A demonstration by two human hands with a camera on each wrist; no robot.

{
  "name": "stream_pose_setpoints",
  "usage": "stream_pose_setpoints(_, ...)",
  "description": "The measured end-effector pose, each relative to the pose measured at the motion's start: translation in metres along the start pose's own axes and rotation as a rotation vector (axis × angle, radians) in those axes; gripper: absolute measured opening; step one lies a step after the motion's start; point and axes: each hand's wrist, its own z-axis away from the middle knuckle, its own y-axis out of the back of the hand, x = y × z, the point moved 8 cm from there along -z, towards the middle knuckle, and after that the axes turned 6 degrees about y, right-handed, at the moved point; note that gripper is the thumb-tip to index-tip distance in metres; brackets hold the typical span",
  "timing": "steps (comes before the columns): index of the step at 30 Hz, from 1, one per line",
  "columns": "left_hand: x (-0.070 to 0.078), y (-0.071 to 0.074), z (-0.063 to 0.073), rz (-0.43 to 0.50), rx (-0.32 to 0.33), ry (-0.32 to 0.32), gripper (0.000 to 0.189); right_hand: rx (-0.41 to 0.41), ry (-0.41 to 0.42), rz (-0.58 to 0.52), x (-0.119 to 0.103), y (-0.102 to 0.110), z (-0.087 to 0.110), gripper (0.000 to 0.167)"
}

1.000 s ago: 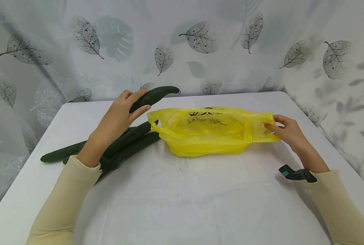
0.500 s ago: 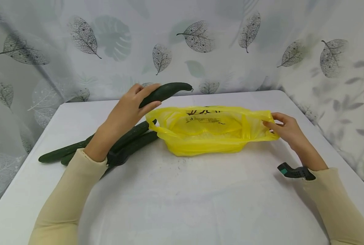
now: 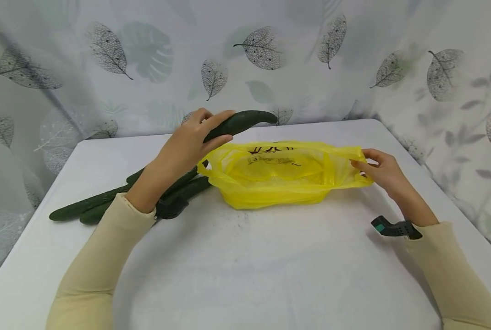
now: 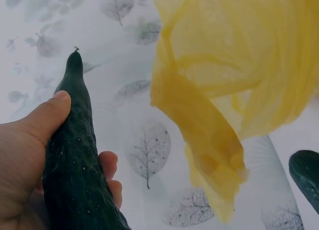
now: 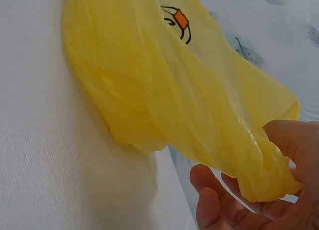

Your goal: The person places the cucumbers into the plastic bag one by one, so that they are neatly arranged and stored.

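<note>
My left hand (image 3: 189, 142) grips a dark green cucumber (image 3: 247, 123), thumb on one side and fingers on the other. The cucumber's narrow, stemmed tip (image 4: 75, 65) points away from the hand in the left wrist view. It is held up above the left end of a yellow plastic bag (image 3: 270, 195), whose mouth faces up and gapes wide. At the bag's right end my right hand (image 3: 385, 173) pinches the handle between thumb and fingers. In the right wrist view the gathered yellow plastic (image 5: 266, 177) sits in that grasp.
Several more cucumbers (image 3: 76, 209) lie in a pile on the white table (image 3: 245, 275), partly hidden under the left forearm. Black straps circle both wrists. A leaf-patterned curtain (image 3: 162, 50) hangs behind the table and along its sides.
My left hand has carried the cucumber to the right and slightly up, over the bag's left end. The right hand keeps its hold on the bag.
</note>
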Motion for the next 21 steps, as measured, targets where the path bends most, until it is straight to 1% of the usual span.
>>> stream_pose_setpoints(3, 0.007, -0.004, -0.006, -0.005, -0.014, -0.013, 0.05, 0.01, 0.003, 0.001, -0.001, 0.002, 0.001, 0.06)
stream_pose_setpoints(9, 0.02, -0.012, -0.015, 0.029, -0.025, -0.048, 0.05, 0.015, 0.002, -0.008, -0.001, 0.004, 0.002, 0.059)
stream_pose_setpoints(14, 0.029, -0.021, -0.023, 0.022, -0.062, -0.058, 0.05, 0.018, -0.003, 0.005, 0.0, 0.005, 0.001, 0.059)
stream_pose_setpoints(21, 0.047, -0.032, -0.032, 0.013, -0.114, -0.103, 0.052, 0.014, -0.014, 0.004, 0.001, 0.004, -0.001, 0.06)
